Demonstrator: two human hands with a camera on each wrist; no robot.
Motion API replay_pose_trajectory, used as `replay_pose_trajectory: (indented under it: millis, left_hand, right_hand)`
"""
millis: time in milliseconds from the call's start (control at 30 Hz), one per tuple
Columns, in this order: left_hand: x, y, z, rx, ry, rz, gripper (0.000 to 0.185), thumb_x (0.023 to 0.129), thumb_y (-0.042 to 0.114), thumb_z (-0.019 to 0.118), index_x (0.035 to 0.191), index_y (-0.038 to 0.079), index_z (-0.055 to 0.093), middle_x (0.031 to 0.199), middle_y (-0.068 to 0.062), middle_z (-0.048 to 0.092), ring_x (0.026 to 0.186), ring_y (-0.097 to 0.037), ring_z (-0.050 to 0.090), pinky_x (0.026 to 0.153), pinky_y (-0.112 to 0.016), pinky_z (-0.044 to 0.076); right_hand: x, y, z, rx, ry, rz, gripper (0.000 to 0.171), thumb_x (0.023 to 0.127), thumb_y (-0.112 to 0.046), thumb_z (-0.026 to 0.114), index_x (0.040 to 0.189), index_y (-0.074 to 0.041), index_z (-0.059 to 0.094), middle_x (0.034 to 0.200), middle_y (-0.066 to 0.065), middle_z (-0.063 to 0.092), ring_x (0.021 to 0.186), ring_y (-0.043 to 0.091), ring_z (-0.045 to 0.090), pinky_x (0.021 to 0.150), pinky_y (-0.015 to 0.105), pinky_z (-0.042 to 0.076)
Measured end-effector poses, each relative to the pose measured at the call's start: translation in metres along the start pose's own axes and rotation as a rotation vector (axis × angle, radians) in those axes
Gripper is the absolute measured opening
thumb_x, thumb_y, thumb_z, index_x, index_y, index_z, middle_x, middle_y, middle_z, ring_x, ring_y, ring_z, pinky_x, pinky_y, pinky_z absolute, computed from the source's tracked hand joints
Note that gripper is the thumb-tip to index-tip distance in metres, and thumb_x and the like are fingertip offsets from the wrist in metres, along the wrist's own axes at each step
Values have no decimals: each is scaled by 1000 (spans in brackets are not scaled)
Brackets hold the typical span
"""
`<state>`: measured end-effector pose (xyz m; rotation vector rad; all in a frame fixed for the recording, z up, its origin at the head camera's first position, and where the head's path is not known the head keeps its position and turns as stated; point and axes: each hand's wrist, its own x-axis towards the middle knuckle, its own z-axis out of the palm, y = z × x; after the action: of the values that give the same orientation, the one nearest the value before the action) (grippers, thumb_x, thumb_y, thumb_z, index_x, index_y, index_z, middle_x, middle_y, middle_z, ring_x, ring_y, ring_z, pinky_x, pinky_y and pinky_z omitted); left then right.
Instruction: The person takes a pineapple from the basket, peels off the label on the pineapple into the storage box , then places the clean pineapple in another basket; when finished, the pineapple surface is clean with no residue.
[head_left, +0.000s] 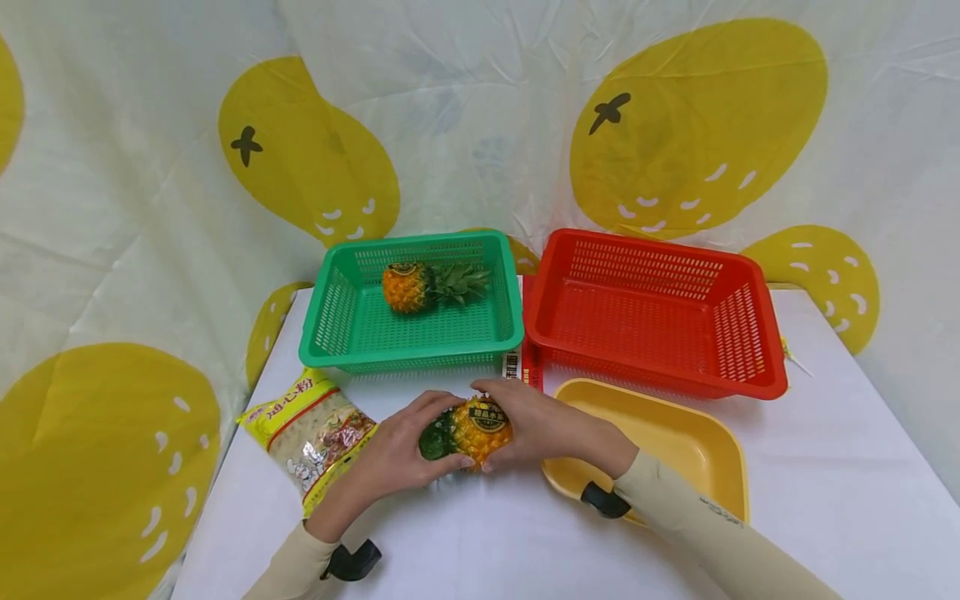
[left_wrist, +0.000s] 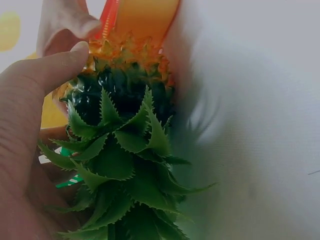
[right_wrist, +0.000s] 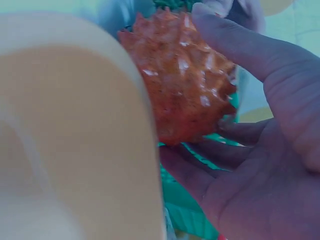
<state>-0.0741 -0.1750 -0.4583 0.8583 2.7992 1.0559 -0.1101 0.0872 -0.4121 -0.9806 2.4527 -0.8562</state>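
Both my hands hold one pineapple low over the white table, in front of the green basket. My left hand grips its dark green leaf end, and the left wrist view shows the spiky leaves lying along that palm. On the orange end my right hand has thumb and fingers round the body, which looks reddish in the right wrist view. A black label faces up between the hands. A second pineapple lies on its side inside the green basket, leaves to the right.
A red basket stands right of the green one, with a red-and-white packet partly hidden between them. Below my right forearm sits a yellow tray. A yellow food bag lies beside my left hand. A patterned curtain hangs behind.
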Motion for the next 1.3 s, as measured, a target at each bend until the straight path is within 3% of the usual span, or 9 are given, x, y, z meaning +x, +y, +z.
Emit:
replay_pose_trajectory:
  millis: [267, 467, 633, 933, 1300]
  left_hand:
    - [1, -2, 1, 26, -39, 2, 80, 92, 65, 75, 155, 20, 54, 152, 4, 53, 134, -22, 56, 103, -53, 52]
    - [3, -3, 0, 38, -60, -5, 82, 92, 65, 74, 157, 21, 52, 152, 2, 54, 135, -23, 56, 105, -53, 51]
    - [4, -2, -1, 35, -71, -11, 82, 92, 65, 74, 157, 21, 53, 151, 1, 56, 135, -24, 56, 106, -52, 50]
    - [4, -1, -2, 17, -76, 4, 80, 93, 61, 76, 157, 20, 52, 152, 0, 56, 136, -24, 56, 107, -52, 49]
    - [4, -1, -3, 14, -82, -9, 80, 93, 61, 76, 159, 23, 50, 153, 2, 55, 136, -22, 55, 106, -51, 49]
  right_hand:
    - [-10, 5, -19, 30, 51, -19, 80, 90, -39, 86, 151, 1, 51, 144, 14, 59, 128, 35, 57, 104, 51, 52]
    - [-10, 9, -30, 76, 169, -29, 41, 97, -31, 80, 127, -6, 69, 115, 3, 70, 101, 26, 66, 85, 45, 59]
    - [-8, 11, -30, 111, 187, 2, 18, 97, -25, 79, 107, -11, 75, 89, -7, 67, 82, 15, 63, 71, 35, 58]
    - [-5, 11, -20, 121, 179, 44, 15, 94, -24, 83, 95, -13, 73, 79, -9, 66, 72, 12, 62, 64, 29, 54]
    - [-5, 8, -16, 225, 238, 49, 18, 91, -16, 85, 100, -7, 73, 81, -5, 67, 73, 13, 64, 66, 28, 57]
